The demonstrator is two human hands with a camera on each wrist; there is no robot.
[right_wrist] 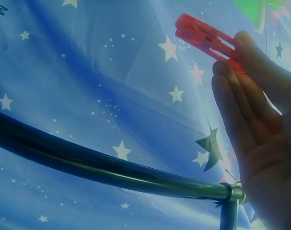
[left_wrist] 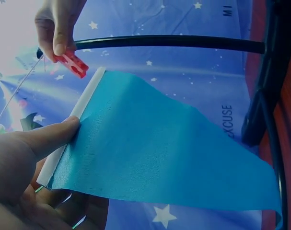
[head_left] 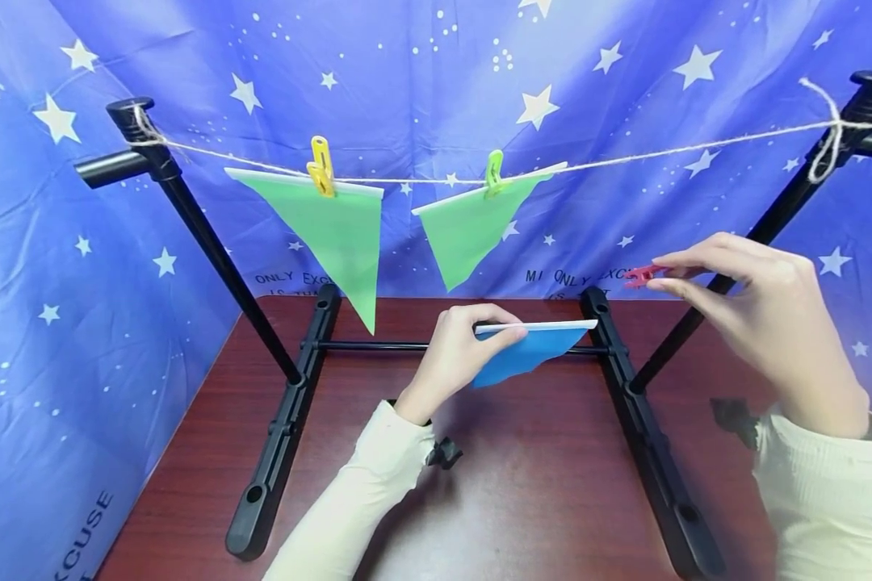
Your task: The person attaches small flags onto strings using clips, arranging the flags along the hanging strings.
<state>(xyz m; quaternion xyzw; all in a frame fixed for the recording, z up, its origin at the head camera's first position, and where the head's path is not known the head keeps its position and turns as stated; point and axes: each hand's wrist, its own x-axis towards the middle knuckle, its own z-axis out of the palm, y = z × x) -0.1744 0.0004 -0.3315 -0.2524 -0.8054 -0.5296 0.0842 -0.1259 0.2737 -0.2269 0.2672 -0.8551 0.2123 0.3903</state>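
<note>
A blue pennant flag [head_left: 526, 355] with a white top band is pinched at its band by my left hand [head_left: 465, 347], below the string. In the left wrist view the flag [left_wrist: 135, 139] spreads out, with the thumb across the white strip. My right hand [head_left: 763, 307] pinches a red clothespin [head_left: 643, 276] between thumb and fingers, to the right of the flag and apart from it. The right wrist view shows the red clothespin [right_wrist: 207, 40] held by its handle end. Above, two green flags hang on the string [head_left: 625, 163].
A yellow clothespin [head_left: 321, 167] holds the left green flag [head_left: 334, 234]; a lime clothespin [head_left: 493, 171] holds the right one [head_left: 472, 230]. The string runs between two black posts [head_left: 218, 258] on a black base frame, standing on a reddish-brown table [head_left: 494, 500]. A starry blue cloth hangs behind.
</note>
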